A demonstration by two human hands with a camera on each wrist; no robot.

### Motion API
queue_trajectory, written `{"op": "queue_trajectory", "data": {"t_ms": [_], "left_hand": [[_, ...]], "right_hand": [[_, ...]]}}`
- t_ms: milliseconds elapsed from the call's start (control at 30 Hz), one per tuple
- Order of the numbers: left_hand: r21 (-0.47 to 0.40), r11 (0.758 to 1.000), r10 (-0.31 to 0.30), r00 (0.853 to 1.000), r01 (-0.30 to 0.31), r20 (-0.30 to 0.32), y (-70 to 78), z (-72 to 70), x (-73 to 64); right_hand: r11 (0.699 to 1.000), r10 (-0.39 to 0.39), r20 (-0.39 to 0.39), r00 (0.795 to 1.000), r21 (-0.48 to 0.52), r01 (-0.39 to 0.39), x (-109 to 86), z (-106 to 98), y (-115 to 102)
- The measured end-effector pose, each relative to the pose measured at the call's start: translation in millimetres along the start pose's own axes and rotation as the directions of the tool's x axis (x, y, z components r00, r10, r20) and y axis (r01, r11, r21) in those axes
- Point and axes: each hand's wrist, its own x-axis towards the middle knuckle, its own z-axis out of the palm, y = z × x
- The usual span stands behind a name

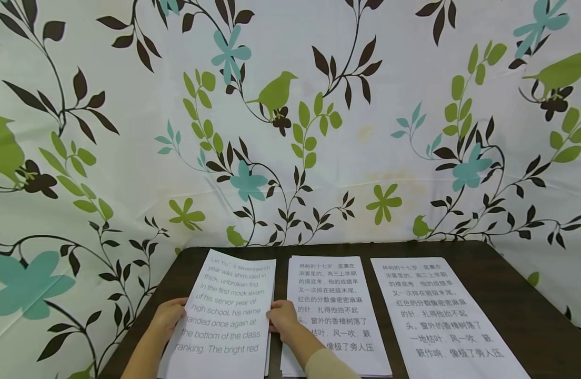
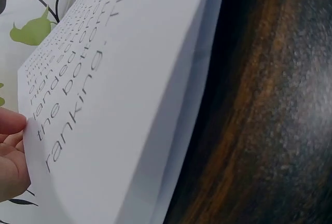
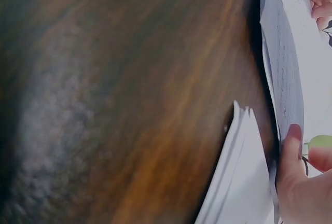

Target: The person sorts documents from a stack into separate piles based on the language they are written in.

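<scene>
A stack of printed English sheets lies at the left of the dark table, its upper pages raised off the ones beneath. My left hand grips the left edge of these pages, and in the left wrist view its fingers meet the paper's margin. At the opposite edge my right hand pinches the same pages. The right wrist view has a fingertip against the lifted paper, with a gap over the lower sheets. My right forearm crosses the middle stack of Chinese-printed sheets, hiding part of its text.
A third stack, also in Chinese print, lies on the right side of the dark wooden table. Behind the table's far edge hangs a white cloth patterned with leaves, birds and flowers.
</scene>
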Motion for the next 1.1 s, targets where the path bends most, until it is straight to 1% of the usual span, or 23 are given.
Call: {"op": "queue_trajectory", "data": {"t_ms": [200, 367, 433, 533, 733, 833, 900, 1000, 1100], "left_hand": [[0.000, 1.000, 0.002, 1.000, -0.002, -0.010, -0.7, -0.2, -1.2], [-0.023, 1.000, -0.002, 1.000, 0.002, -0.023, -1.2, -0.7, -1.3], [-0.041, 0.999, -0.002, 1.000, 0.001, -0.022, -3.0, -1.0, 0.8], [-0.058, 0.998, 0.008, 1.000, -0.009, -0.028, -9.4, -1.9, 8.3], [-0.046, 0.999, 0.022, 0.996, -0.026, -0.089, -35.7, -5.1, 36.7], [-0.043, 0.998, 0.039, 0.994, -0.044, -0.105, -44.1, -6.2, 44.8], [-0.051, 0.997, 0.053, 0.993, -0.058, -0.105, -46.0, -5.6, 47.8], [-0.056, 0.997, 0.056, 0.993, -0.062, -0.102, -46.0, -2.6, 51.3], [-0.069, 0.997, 0.036, 0.995, -0.042, -0.089, -43.5, 0.9, 53.2]], "right_hand": [[1.000, -0.012, 0.066, 0.998, -0.017, 0.013, -1.6, 0.7, -3.5], [0.995, -0.037, 0.093, 0.995, -0.091, 0.045, -3.2, -1.9, -10.0], [0.992, -0.045, 0.096, 0.994, -0.111, 0.056, -2.6, -3.4, -12.0], [0.991, -0.047, 0.087, 0.995, -0.123, 0.057, -2.1, -5.2, -15.0], [0.988, -0.040, 0.058, 0.997, -0.144, 0.048, -1.9, -8.0, -18.4], [0.983, -0.047, 0.060, 0.997, -0.177, 0.057, -1.2, -10.1, -20.1], [0.978, -0.051, 0.069, 0.996, -0.198, 0.064, -0.7, -12.2, -21.6], [0.972, -0.059, 0.092, 0.994, -0.222, 0.078, 0.7, -16.5, -24.0], [0.967, -0.062, 0.116, 0.991, -0.239, 0.088, 1.8, -21.9, -27.5]]}}
